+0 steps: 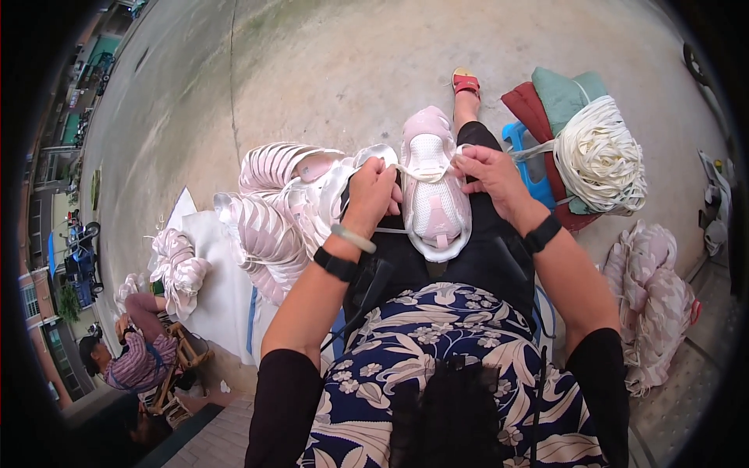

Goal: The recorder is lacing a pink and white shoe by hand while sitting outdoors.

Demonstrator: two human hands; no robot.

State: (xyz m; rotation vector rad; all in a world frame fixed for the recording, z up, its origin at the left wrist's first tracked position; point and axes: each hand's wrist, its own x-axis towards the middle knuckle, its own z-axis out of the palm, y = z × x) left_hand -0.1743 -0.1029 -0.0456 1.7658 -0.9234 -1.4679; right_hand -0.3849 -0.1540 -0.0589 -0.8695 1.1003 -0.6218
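A pink and white shoe upper [427,207] lies across my lap, its padded collar end towards me. A white shoelace [417,173] crosses its front part. My left hand [371,191] is closed, pinching the lace at the left edge of the upper. On the other side, my right hand [493,175] has its thumb and fingers pinched on the lace near the right edge. Fanned stacks of similar uppers [269,214] rest close to my left hand. Right of my right hand is a large bundle of white laces [601,160].
The laces lie over green and dark red cushions [569,97] by a blue plastic stool [528,164]. A bundle of pink and white uppers [647,300] stands at right. White sheeting [222,288] and another tied bundle [178,269] are at left, near a seated person [136,363].
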